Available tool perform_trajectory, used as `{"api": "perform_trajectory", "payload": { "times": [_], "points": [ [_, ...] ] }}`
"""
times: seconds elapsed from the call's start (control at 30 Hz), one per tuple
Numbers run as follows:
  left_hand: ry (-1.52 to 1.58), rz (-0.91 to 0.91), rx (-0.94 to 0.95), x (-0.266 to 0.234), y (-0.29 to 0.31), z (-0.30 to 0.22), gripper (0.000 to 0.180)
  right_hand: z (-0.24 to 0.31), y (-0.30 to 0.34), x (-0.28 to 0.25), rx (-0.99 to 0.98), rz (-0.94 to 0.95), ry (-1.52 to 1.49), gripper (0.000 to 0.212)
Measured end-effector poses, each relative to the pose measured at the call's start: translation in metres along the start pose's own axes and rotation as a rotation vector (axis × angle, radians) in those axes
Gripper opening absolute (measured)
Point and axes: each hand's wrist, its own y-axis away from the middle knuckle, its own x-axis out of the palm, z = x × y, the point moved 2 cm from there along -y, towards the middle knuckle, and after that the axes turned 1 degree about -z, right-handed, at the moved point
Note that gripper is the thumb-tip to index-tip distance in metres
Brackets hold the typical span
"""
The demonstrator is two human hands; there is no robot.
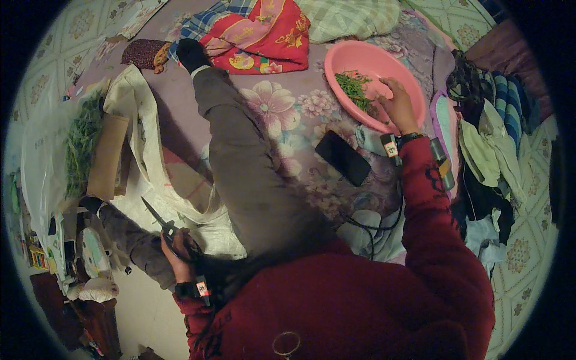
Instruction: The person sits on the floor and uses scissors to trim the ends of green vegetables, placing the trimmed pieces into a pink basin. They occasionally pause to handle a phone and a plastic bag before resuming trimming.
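My left hand grips a pair of dark scissors by the handles, low at the left beside my leg. The blades point up and away; whether they are parted is hard to tell. Over at the right, my right hand reaches into a pink plastic basin, its fingers apart and nothing visible in them. Cut green stalks lie in a small heap inside the basin, left of that hand. Close below the basin, a black phone rests on the flowered bedspread.
Left of my legs stand a white woven sack, a cardboard box and a clear plastic bag beside long greens. A red patterned quilt is bunched at the far side. Clothes pile up at the right.
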Motion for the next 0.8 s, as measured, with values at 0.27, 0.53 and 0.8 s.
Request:
{"api": "perform_trajectory", "payload": {
  "times": [0.27,0.53,0.8],
  "points": [
    [-0.058,-0.022,-0.023,0.004,-0.004,-0.003,0.024,0.049,0.042,0.145,-0.041,0.524,-0.175,0.029],
    [0.048,0.023,-0.113,-0.001,-0.01,0.011,0.029,0.069,0.045,0.211,0.08,0.618,-0.143,0.028],
    [0.119,0.039,-0.068,0.002,-0.015,0.015,0.038,0.084,0.037,0.223,-0.022,0.59,-0.201,0.013]
  ]
}}
